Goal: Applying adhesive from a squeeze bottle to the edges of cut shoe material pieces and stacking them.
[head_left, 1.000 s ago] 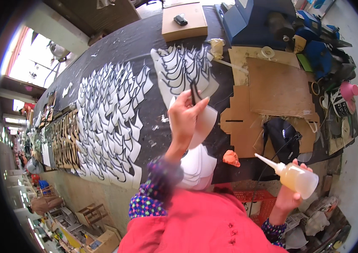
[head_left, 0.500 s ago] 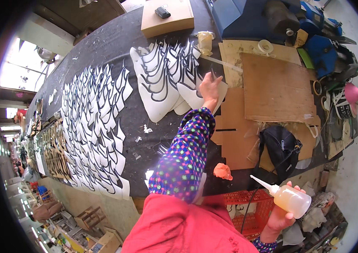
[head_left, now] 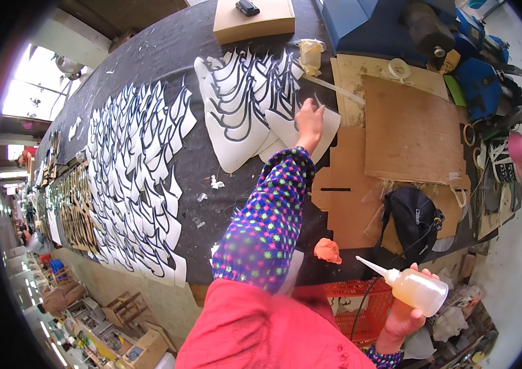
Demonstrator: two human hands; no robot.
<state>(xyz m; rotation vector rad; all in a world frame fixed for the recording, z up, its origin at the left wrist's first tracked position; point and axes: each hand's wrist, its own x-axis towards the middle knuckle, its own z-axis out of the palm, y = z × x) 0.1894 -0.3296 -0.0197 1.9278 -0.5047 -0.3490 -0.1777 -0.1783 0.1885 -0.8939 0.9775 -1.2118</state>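
Observation:
My left hand [head_left: 309, 125] is at the right side of a fanned group of white cut pieces [head_left: 236, 146] with curved black edges. Its fingers are closed at the pointed end of the rightmost white piece [head_left: 329, 126]. In my right hand [head_left: 403, 317], low on the right, is a squeeze bottle [head_left: 419, 291] of clear plastic. It holds a yellowish liquid, and its long thin nozzle points up and left. Many more overlapping white pieces [head_left: 138, 184] with black edges cover the table's left part.
The dark-covered table [head_left: 205, 212] carries a cardboard box [head_left: 255, 24], brown cardboard sheets [head_left: 411, 132], a black bag [head_left: 412, 221] and a crumpled orange lump [head_left: 327, 251]. A blue machine [head_left: 365, 27] stands at the back right. Below the table edge is a red plastic crate [head_left: 371, 310].
The view has shifted slightly. My left hand's fingers have drawn closer together at the rightmost white piece. The bottle stays in my right hand, slightly farther left in the picture.

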